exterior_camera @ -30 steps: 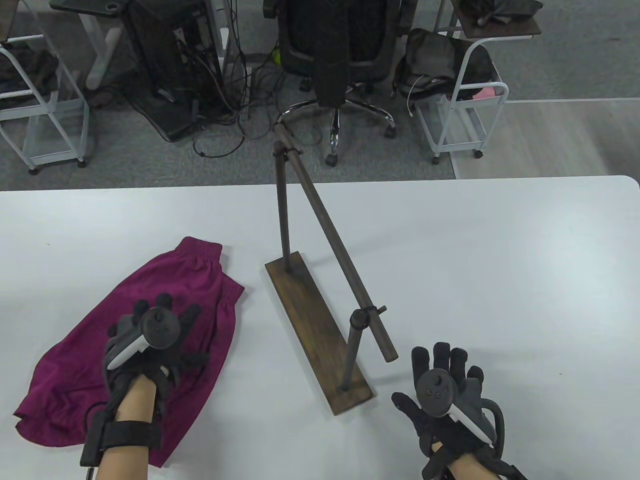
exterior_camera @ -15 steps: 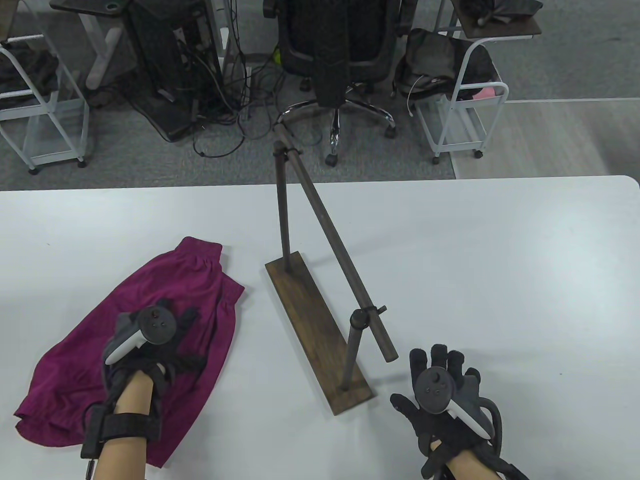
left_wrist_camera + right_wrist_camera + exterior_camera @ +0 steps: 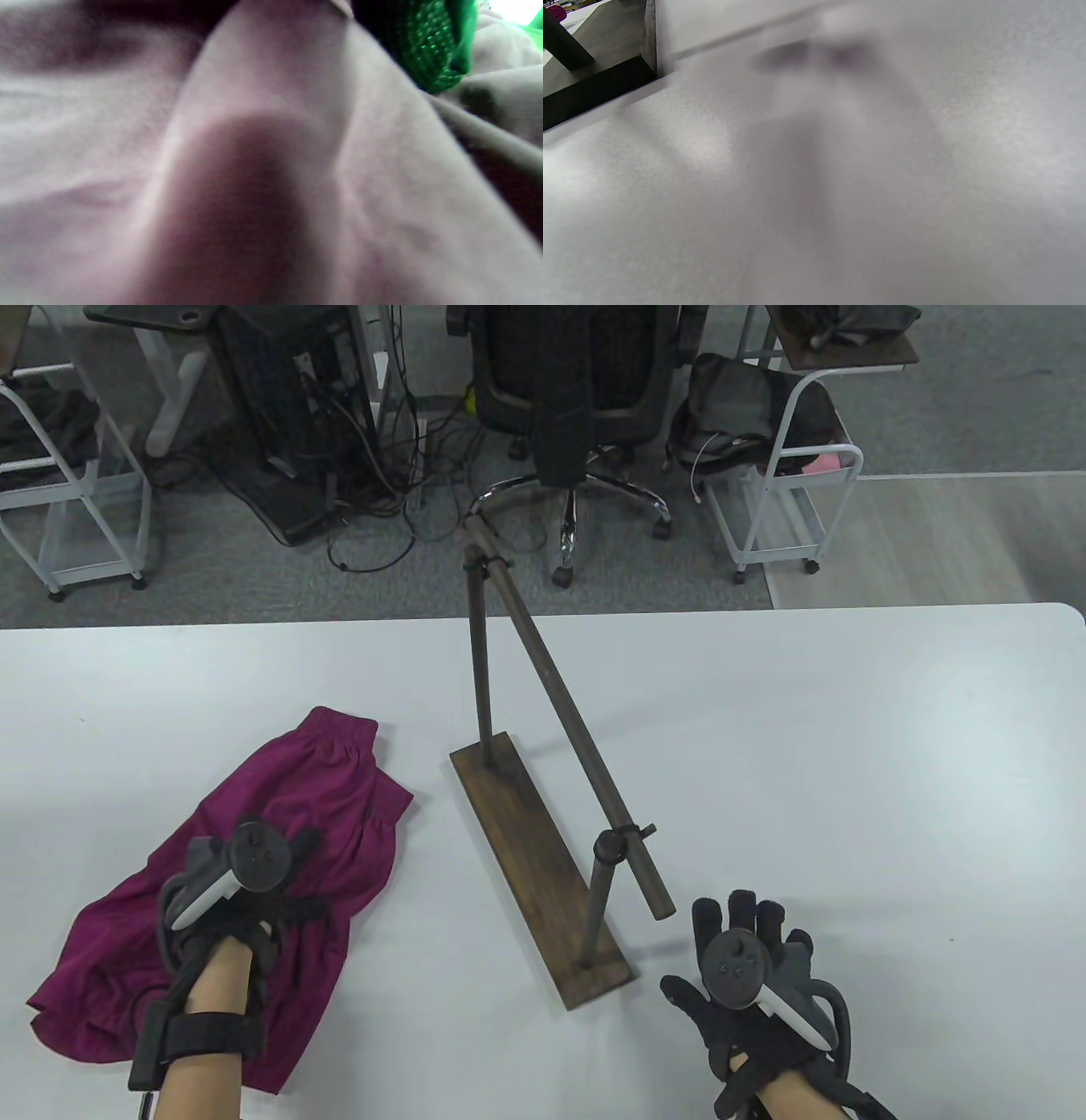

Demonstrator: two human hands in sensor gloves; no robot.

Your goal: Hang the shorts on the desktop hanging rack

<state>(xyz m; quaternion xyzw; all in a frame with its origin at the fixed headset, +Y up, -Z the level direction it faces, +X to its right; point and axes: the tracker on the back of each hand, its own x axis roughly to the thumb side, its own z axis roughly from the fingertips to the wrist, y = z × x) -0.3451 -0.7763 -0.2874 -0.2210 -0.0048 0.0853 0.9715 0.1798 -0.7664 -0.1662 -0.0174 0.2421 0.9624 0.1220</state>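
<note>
Magenta shorts (image 3: 331, 789) lie crumpled on the white table, left of the rack. My left hand (image 3: 276, 861) sits on their middle with the fingers curled into the cloth, which bunches under it. The left wrist view is filled with blurred folds of the shorts (image 3: 271, 169), with a gloved fingertip (image 3: 428, 46) at the top right. The wooden rack has a flat base (image 3: 526, 848), two posts and a sloping rail (image 3: 577, 746). My right hand (image 3: 747, 920) rests flat on the table with fingers spread, just right of the rack's near end, holding nothing.
The right wrist view shows bare table and a corner of the rack base (image 3: 594, 84) at the top left. Beyond the table's far edge stand an office chair (image 3: 577, 398), wire carts (image 3: 789, 492) and cables on the floor.
My left hand's fingers have curled from spread to closed on the shorts, and the hand has drawn back toward the near left, gathering the cloth. The right hand has barely moved.
</note>
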